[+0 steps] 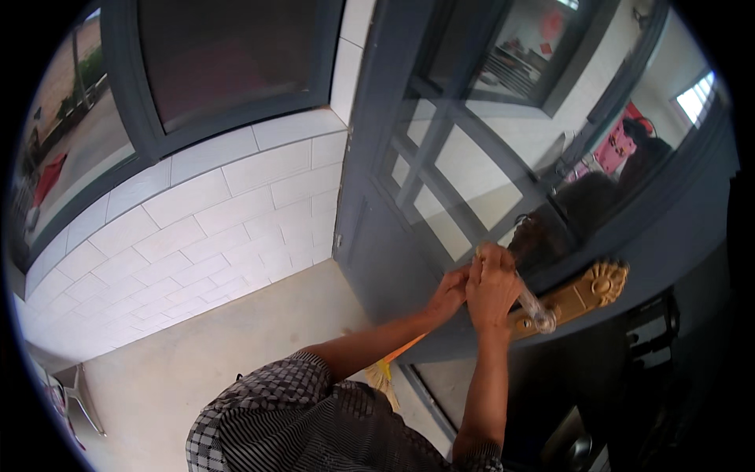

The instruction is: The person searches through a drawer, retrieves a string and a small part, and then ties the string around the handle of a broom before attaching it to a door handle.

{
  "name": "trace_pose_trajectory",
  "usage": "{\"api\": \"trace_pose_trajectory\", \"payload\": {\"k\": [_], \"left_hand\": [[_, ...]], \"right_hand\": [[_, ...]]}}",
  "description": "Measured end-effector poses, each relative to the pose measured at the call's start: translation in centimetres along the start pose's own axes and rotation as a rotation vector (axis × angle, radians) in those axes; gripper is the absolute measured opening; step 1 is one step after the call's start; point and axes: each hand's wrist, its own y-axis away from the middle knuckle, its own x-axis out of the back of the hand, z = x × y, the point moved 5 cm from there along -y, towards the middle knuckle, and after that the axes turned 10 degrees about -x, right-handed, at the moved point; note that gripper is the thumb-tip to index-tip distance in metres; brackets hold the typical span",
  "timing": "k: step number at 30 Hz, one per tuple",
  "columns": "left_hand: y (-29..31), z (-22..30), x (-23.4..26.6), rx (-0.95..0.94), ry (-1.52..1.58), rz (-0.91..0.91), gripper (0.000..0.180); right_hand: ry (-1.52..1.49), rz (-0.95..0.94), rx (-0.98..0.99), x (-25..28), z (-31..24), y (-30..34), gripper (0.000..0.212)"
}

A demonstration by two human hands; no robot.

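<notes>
A grey door (370,244) with glass panes stands in front of me, a gold ornate lock plate (586,295) on its edge side. From the plate a lever door handle (537,307) sticks out, seemingly wrapped in clear film. My right hand (494,287) is closed around the handle's outer end, its knuckles up. Just left of it and touching it, my left hand (450,293) is closed with its fingertips pressed together behind the right hand. What the left fingers pinch is hidden.
Below my left forearm shows a broom (381,377) with yellowish bristles and an orange handle. White tiled wall (236,204) and a grey-framed window (228,63) are at left. A metal-legged piece of furniture (81,397) stands on the pale floor (197,338) at lower left.
</notes>
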Motion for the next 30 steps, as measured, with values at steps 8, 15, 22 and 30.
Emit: {"api": "trace_pose_trajectory", "payload": {"k": [8,15,22,30], "left_hand": [[1.4,2.8,4.4,-0.017,0.078,0.103,0.011],[3.4,8.0,8.9,0.125,-0.306,0.07,0.013],[3.2,10.8,10.2,0.013,-0.343,0.079,0.015],[3.9,12.0,13.0,0.089,-0.399,0.087,0.015]], "right_hand": [[-0.93,-0.177,-0.257,-2.2,-2.1,-0.2,0.007],[-1.438,-0.351,-0.632,-3.2,-5.8,-1.6,0.019],[-1.502,-0.46,-0.373,-3.3,-9.5,-3.5,0.023],[-1.379,-0.576,-0.276,-6.0,-11.8,-3.7,0.016]]}}
